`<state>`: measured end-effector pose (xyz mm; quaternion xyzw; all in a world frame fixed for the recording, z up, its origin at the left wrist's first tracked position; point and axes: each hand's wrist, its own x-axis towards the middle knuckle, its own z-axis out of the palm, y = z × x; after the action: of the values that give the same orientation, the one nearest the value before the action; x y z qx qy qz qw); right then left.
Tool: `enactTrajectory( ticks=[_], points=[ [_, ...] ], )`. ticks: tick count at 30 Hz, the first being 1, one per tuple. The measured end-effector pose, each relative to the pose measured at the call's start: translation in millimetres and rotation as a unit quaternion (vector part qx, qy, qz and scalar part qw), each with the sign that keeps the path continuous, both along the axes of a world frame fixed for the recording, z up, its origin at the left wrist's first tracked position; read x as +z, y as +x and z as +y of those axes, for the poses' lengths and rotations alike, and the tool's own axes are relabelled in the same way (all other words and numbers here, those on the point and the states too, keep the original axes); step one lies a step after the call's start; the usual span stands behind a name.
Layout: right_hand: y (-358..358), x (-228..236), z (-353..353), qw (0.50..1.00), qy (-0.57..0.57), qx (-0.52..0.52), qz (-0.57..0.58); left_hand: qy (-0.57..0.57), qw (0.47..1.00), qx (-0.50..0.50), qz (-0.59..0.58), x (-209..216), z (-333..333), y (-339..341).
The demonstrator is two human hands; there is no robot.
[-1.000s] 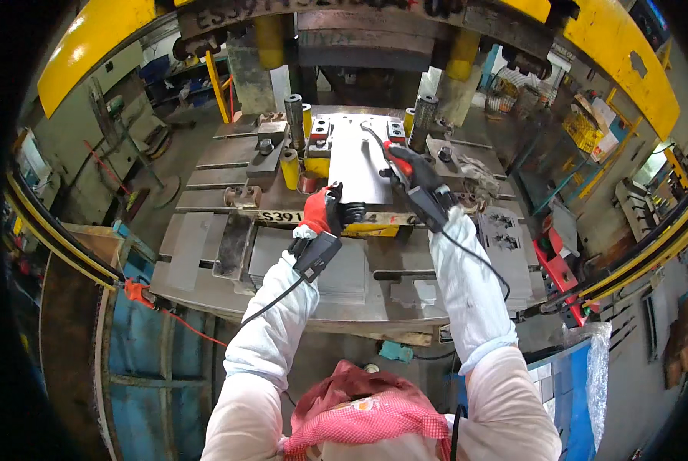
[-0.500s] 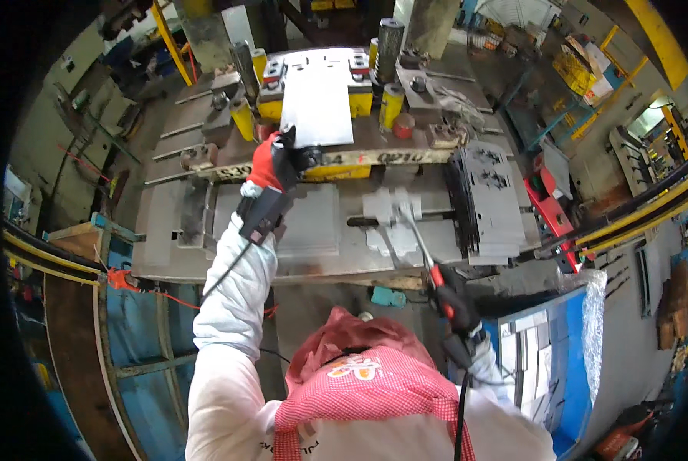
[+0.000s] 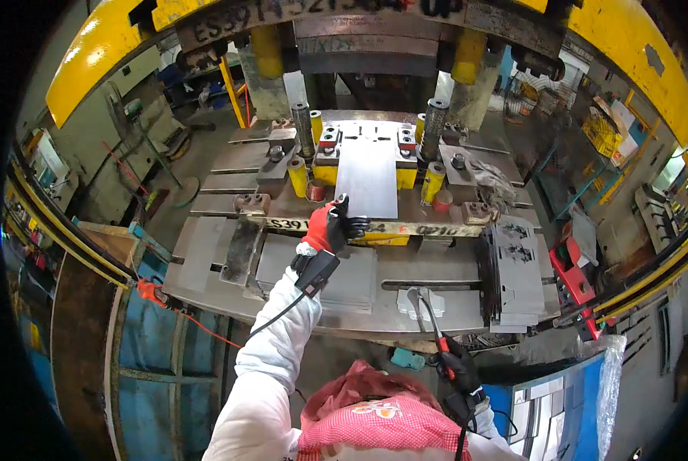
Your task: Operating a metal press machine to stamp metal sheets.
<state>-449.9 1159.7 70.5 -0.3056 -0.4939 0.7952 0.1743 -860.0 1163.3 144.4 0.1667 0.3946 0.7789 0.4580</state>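
My left hand (image 3: 330, 224), in a red and black glove, is closed at the near left corner of a flat metal sheet (image 3: 368, 180). The sheet lies on the lower die (image 3: 410, 178), its far end between the red-topped blocks. My right hand (image 3: 459, 367), black-gloved, grips long tongs (image 3: 441, 343) with red handles. Their slim end reaches a small grey cut metal piece (image 3: 428, 305) near the front edge of the press table, just this side of a slot; whether the jaws pinch it is too small to tell.
Flat sheets (image 3: 321, 273) lie left of centre. A stack of cut plates (image 3: 519, 269) stands at the right, beside a red box (image 3: 573, 269). Overhead is the upper die (image 3: 367, 34). Dark guide posts (image 3: 434, 129) flank the lower die. A blue bin (image 3: 567, 407) holds metal parts.
My view has tipped up, bringing in the upper die. The tongs and the small piece have come nearer to me, off the slot. My left hand stays at the sheet's corner.
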Motion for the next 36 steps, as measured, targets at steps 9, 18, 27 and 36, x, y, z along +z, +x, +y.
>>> enactTrajectory(
  ticks=[9, 18, 27, 36],
  points=[
    [-36, 44, 12, 0.998, 0.045, 0.030, 0.036, -0.028, 0.999, -0.015, 0.021, 23, 44, -25],
    [-56, 51, 23, 0.996, 0.069, 0.026, 0.052, -0.032, 0.999, -0.020, 0.014, 21, 40, -23],
    [-62, 55, 19, 0.995, 0.066, 0.022, 0.071, -0.020, 0.998, 0.019, 0.051, 19, 51, -41],
    [-56, 62, 5, 0.997, 0.038, -0.020, 0.066, 0.020, 0.994, -0.036, 0.096, 12, 49, -51]
  ],
)
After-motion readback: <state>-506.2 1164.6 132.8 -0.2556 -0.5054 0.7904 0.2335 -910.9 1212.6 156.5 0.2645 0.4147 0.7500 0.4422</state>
